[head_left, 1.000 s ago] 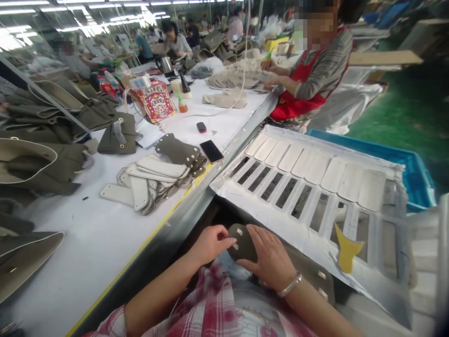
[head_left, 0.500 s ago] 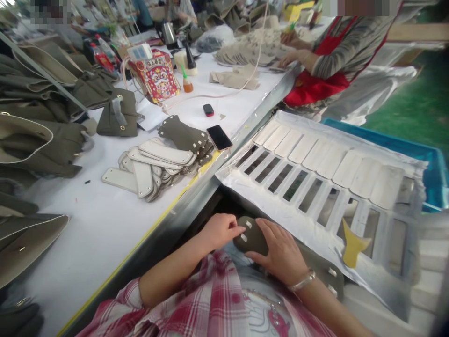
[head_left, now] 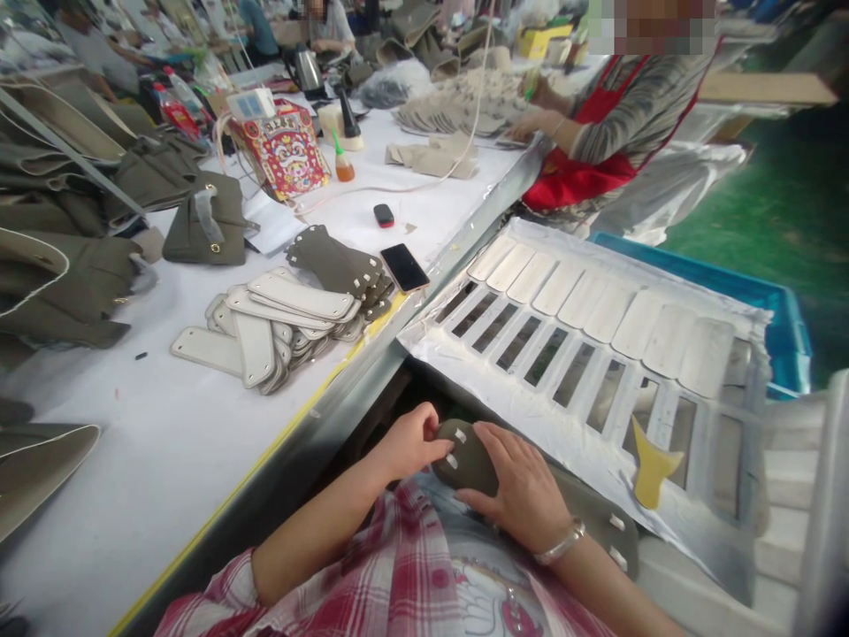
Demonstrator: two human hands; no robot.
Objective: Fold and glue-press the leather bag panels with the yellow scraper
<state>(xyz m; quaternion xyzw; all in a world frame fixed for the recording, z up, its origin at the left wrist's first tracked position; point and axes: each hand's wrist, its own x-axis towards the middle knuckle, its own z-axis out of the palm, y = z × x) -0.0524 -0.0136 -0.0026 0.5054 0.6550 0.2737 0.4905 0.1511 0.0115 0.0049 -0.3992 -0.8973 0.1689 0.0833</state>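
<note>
A dark olive strap piece [head_left: 470,462] with rounded ends and small white tabs lies across my lap, running to the right under my forearm. My left hand [head_left: 416,440] pinches its left end, with thumb and forefinger beside the white tabs. Over the strap piece rests my right hand [head_left: 521,482], thumb on the near edge and fingers on the far edge, gripping it. Left of my hands, on the table, lie a pile of pale strap pieces [head_left: 256,341] and a stack of dark olive strap pieces [head_left: 332,261].
A white slotted rack [head_left: 563,354] holding pale pieces stands at right, with a yellow cut-out piece [head_left: 653,464] on it. Behind it is a blue crate [head_left: 786,318]. A phone [head_left: 404,267] lies at the table edge. Olive bags [head_left: 205,221] fill the left; a co-worker [head_left: 616,115] works beyond.
The view has shifted slightly, so the table and rack appear further left. Both hands keep their hold on the dark olive strap piece, with little visible movement.
</note>
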